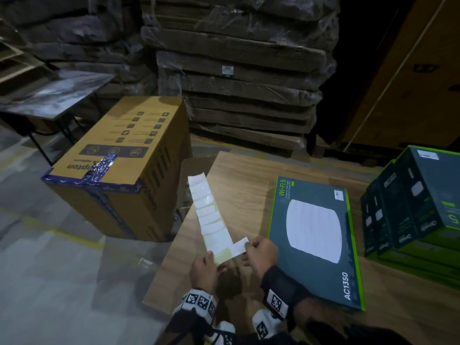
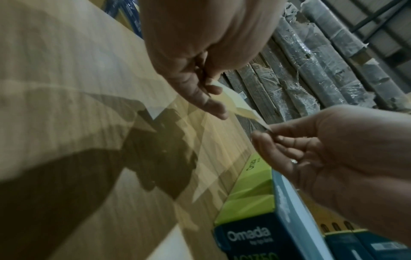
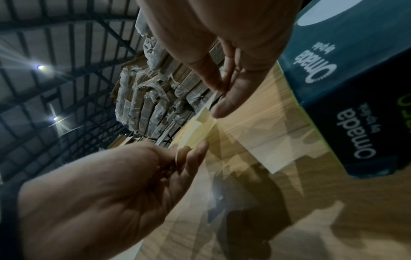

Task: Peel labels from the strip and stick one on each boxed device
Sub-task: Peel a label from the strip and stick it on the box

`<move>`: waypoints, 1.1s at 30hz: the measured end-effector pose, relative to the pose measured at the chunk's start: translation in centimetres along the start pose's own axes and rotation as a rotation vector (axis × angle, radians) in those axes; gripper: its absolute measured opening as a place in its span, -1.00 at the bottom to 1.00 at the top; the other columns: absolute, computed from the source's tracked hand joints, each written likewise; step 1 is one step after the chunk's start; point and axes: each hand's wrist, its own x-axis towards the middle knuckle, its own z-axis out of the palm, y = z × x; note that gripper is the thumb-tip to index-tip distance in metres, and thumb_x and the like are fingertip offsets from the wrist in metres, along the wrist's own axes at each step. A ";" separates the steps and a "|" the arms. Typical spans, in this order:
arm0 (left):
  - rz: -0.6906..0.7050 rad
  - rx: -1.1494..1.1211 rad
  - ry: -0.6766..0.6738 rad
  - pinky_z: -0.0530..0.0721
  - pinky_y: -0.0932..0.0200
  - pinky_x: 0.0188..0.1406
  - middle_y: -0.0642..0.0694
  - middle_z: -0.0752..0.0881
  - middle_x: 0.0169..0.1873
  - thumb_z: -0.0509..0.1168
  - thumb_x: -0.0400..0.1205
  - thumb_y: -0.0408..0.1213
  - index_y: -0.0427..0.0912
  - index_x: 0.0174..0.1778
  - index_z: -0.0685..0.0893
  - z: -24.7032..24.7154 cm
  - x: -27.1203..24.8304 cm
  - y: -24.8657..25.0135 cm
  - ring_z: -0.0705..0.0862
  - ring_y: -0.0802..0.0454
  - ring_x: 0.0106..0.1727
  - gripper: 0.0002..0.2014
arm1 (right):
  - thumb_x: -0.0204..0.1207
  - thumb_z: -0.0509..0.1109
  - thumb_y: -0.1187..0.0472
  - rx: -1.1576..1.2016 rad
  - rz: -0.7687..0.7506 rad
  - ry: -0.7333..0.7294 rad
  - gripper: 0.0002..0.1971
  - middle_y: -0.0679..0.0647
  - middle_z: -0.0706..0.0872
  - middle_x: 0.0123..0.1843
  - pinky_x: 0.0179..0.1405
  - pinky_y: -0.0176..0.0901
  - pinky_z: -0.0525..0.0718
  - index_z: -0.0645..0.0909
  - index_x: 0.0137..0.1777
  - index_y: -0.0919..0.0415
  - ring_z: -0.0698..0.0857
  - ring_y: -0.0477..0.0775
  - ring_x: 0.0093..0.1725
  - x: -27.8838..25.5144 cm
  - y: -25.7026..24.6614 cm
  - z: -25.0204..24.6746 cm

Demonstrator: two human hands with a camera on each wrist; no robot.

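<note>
Fingers of the right hand (image 1: 261,250) pinch 1 label (image 1: 239,247) half off the strip (image 1: 210,215), left hand (image 1: 202,268) gripping its bottom end. Flat box (image 1: 316,242) beside them looks unlabeled, stacked boxes (image 1: 413,202) waiting too.

Print on the label strip (image 1: 209,215) is too small to read; the stacked boxes (image 1: 410,207) run off the right edge.

both hands close together, left hand (image 1: 203,269) and right hand (image 1: 261,252) each fingertip-pinching

White label strip (image 1: 209,215), teal green-edged box (image 1: 316,245), wood-grain table (image 1: 239,185)
</note>
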 end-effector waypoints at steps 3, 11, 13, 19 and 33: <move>0.020 0.016 0.008 0.70 0.00 -0.10 -0.26 0.73 -0.10 0.13 0.72 -0.17 -0.34 -0.09 0.65 -0.2 -0.4 0.4 0.70 -0.21 -0.08 -0.69 | 0.48 0.28 0.34 0.073 0.046 0.020 -0.85 0.33 0.76 -0.34 -0.48 0.01 0.77 0.61 -0.29 0.31 0.74 0.17 -0.50 -0.4 -0.9 -0.5; -0.012 0.129 -0.069 0.56 0.25 -0.66 -0.29 0.79 -0.23 0.15 0.69 -0.16 -0.36 -0.13 0.71 -0.6 -0.6 -0.8 0.76 -0.15 -0.40 -0.65 | 0.50 0.33 0.37 0.125 -0.014 0.071 -0.86 0.25 0.69 -0.40 -0.66 -0.26 0.61 0.53 -0.29 0.30 0.62 0.00 -0.62 0.6 -2.0 -4.6; 0.042 0.243 -0.082 0.70 0.07 -0.44 -0.27 0.79 -0.27 0.20 0.66 -0.11 -0.29 -0.23 0.73 0.0 -0.6 -1.5 0.76 -0.21 -0.31 -0.66 | 0.51 0.37 0.35 0.137 -0.058 0.014 -0.87 0.23 0.68 -0.39 -0.67 -0.29 0.57 0.56 -0.27 0.32 0.58 -0.08 -0.64 0.3 -2.0 -5.4; 0.003 0.286 -0.209 0.51 0.28 -0.73 -0.20 0.74 -0.42 0.18 0.67 -0.29 -0.22 -0.21 0.65 -0.3 -2.8 -1.4 0.65 0.03 -0.64 -0.80 | 0.47 0.46 0.35 0.182 -0.127 -0.031 -0.92 0.21 0.70 -0.43 -0.60 -0.20 0.54 0.67 -0.25 0.28 0.56 0.11 -0.57 -0.7 -0.2 -7.2; 0.382 0.666 -0.117 0.58 0.14 -0.20 -0.09 0.74 -0.17 0.24 0.61 0.15 -0.09 -0.15 0.62 -0.3 -4.9 3.3 0.70 -0.05 -0.13 -0.65 | 0.43 0.55 0.29 0.042 -0.411 -0.061 -0.81 -0.14 0.83 -0.22 -0.10 -0.37 0.69 0.74 -0.27 -0.06 0.77 -0.22 -0.18 -3.1 2.7 -10.5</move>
